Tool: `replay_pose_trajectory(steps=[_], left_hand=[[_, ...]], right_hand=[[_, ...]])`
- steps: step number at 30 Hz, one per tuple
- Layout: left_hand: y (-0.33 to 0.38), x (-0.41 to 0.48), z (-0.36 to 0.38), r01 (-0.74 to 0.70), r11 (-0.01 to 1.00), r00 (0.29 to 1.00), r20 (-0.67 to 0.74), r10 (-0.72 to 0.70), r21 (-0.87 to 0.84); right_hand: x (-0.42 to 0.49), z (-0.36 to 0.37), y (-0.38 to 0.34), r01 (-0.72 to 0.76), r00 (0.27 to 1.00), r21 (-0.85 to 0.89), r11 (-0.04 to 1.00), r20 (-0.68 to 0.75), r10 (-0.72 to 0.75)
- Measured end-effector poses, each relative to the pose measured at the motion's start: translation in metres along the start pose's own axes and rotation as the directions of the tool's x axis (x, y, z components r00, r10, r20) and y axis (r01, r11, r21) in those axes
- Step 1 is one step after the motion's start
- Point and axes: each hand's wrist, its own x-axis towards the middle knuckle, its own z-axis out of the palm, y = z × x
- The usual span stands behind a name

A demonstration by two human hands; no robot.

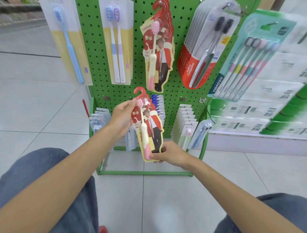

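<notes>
1. Toothbrush pack (pixel 149 126) is held low in front of the green pegboard rack (pixel 93 49), the largest thing in view.
2. Matching packs (pixel 159 49) hang from a peg (pixel 160 2) directly above, well apart from the held one.
3. The held pack's long axis stands near upright, top leaning slightly left.
4. Left hand (pixel 122 117) grips its upper edge; right hand (pixel 172 154) pinches its bottom end. The hands are apart.
5. Hook (pixel 139 91) tops the pack, nearest the left hand; hanging it likely means lifting straight up.
</notes>
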Motion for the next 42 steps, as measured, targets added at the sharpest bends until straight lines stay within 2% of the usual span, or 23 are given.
replay_pose_trajectory(steps=[5,8,10,11,14,17,20,26,35,37,42], left_hand=[[0.000,-0.004,0.002,-0.069,0.985,0.997,-0.007,0.071,0.160],[0.006,-0.009,0.001,-0.008,0.998,0.998,0.068,0.004,0.061],[0.011,-0.012,0.000,0.058,0.998,0.984,0.170,-0.053,-0.024],[0.013,-0.015,0.001,0.062,0.998,0.971,0.231,-0.059,-0.006],[0.017,-0.024,0.004,0.030,0.997,0.932,0.359,-0.052,0.066],[0.015,-0.020,0.002,0.036,0.999,0.926,0.375,-0.049,0.042],[0.015,-0.017,0.000,0.036,0.999,0.908,0.418,-0.035,0.004],[0.009,-0.014,0.000,-0.069,0.997,0.932,0.359,0.049,0.043],[0.004,-0.012,-0.002,-0.024,0.998,0.953,0.302,0.007,0.054],[0.001,-0.012,-0.002,-0.059,0.992,0.953,0.303,0.023,0.110],[-0.005,-0.008,-0.005,-0.078,0.971,0.981,0.191,0.034,0.225]], right_hand=[[-0.004,0.007,-0.002,0.140,0.979,-0.266,0.954,-0.108,-0.174],[-0.005,0.005,-0.004,0.172,0.955,-0.352,0.920,-0.171,-0.244],[-0.002,0.004,0.000,0.164,0.951,-0.396,0.903,-0.181,-0.251],[-0.001,0.004,0.002,0.155,0.954,-0.407,0.900,-0.176,-0.244],[-0.004,0.003,-0.003,0.151,0.957,-0.359,0.921,-0.181,-0.227],[-0.005,0.002,-0.005,0.155,0.960,-0.284,0.946,-0.183,-0.212],[-0.001,0.004,-0.002,0.143,0.973,-0.076,0.987,-0.171,-0.154],[0.004,0.001,-0.002,0.074,0.980,0.175,0.982,-0.197,-0.038],[-0.003,0.005,-0.007,0.046,0.980,0.163,0.986,-0.197,-0.013],[-0.002,0.004,-0.007,0.036,0.979,0.161,0.986,-0.203,-0.002],[0.000,0.006,-0.005,0.024,0.984,0.114,0.993,-0.178,-0.003]])
